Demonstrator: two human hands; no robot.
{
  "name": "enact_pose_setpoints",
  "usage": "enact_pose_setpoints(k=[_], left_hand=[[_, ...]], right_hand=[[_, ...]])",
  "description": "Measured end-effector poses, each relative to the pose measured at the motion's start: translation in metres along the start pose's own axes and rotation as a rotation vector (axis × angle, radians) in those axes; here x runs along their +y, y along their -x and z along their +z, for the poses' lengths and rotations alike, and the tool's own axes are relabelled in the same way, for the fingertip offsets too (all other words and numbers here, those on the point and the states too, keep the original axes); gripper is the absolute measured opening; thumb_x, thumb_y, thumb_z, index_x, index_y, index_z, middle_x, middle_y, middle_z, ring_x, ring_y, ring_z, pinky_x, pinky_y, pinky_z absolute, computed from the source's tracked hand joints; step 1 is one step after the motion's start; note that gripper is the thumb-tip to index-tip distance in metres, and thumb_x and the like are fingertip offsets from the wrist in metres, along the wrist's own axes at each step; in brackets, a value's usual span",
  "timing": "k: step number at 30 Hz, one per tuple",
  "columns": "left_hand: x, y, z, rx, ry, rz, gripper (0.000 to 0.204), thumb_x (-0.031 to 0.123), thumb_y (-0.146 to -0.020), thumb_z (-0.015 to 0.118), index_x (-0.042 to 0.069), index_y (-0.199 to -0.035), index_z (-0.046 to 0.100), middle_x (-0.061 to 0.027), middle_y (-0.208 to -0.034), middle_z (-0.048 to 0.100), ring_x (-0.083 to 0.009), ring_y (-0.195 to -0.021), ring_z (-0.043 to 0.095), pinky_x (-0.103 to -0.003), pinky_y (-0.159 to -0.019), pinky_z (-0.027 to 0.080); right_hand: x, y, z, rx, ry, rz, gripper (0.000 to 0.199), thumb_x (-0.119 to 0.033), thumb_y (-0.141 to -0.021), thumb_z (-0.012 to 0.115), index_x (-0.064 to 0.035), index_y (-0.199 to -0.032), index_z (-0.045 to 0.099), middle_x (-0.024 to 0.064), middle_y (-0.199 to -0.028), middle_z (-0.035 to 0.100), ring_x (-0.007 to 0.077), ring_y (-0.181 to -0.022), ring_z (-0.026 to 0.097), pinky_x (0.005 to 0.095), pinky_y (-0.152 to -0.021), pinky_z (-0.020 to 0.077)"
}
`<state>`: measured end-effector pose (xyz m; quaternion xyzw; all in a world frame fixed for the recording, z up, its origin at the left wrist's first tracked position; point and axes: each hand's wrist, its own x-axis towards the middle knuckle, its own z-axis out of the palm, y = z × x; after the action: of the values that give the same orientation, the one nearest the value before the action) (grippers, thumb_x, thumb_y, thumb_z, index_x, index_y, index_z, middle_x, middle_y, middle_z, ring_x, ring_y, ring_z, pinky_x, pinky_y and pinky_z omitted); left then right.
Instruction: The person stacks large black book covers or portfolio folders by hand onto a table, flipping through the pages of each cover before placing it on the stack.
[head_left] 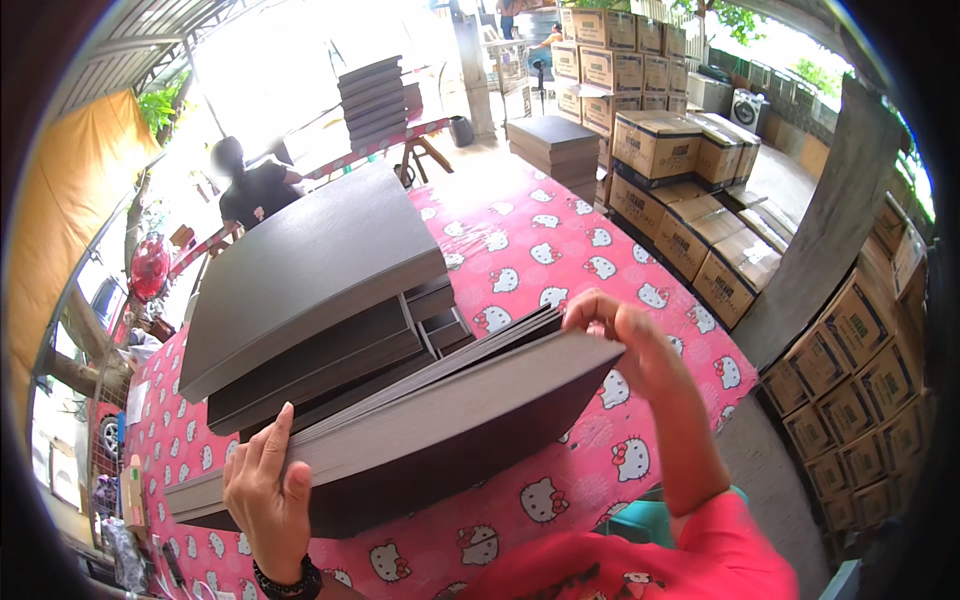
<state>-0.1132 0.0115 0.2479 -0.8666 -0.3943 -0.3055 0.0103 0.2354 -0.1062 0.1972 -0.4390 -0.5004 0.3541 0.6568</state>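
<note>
A thick stack of thin dark boards [430, 400] stands tilted on its long edge in front of me, its pale grey edges facing up. Toward the stack's left end, my left hand [265, 490] grips over the top edge, the fingers on the far side and the thumb nearer me. My right hand [630, 340] holds the right end, fingers curled over the top corner where a few sheets fan apart. Just beyond lies a bigger pile of dark panels [310, 265], the top one overhanging those below. The boards' lower edge is partly hidden.
A pink patterned cloth [545, 495] covers the table. Another dark stack [555, 150] sits at its far right corner. Cardboard boxes [655, 145] are piled beyond it, and more cartons [850, 350] line the right. A person [250, 190] in dark clothes is at the far left.
</note>
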Motion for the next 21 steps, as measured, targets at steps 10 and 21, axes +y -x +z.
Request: enact_pose_setpoints(k=[10,21], left_hand=[[0.003,0.008,-0.011,-0.015,-0.192,0.275,0.079,0.068,-0.067,0.059,0.009,-0.119,0.059,-0.0119,-0.118,0.057,-0.0307,-0.1,0.055,-0.043,-0.087,0.04],[0.019,0.033,-0.027,0.053,-0.296,0.293,0.062,0.054,-0.06,0.073,0.015,-0.107,0.064,-0.0085,-0.128,0.049,-0.0307,-0.109,0.049,-0.04,-0.087,0.04]], right_hand=[[-0.02,-0.021,-0.025,-0.119,0.221,0.081,0.063,-0.049,-0.097,0.027,-0.0002,-0.099,0.068,0.0071,-0.087,0.063,0.0152,-0.082,0.054,0.029,-0.076,0.0437],[0.012,-0.06,-0.019,-0.099,0.334,-0.075,0.025,-0.018,-0.081,0.069,-0.0011,-0.096,0.06,0.0047,-0.088,0.058,0.0101,-0.083,0.052,0.0242,-0.07,0.0456]])
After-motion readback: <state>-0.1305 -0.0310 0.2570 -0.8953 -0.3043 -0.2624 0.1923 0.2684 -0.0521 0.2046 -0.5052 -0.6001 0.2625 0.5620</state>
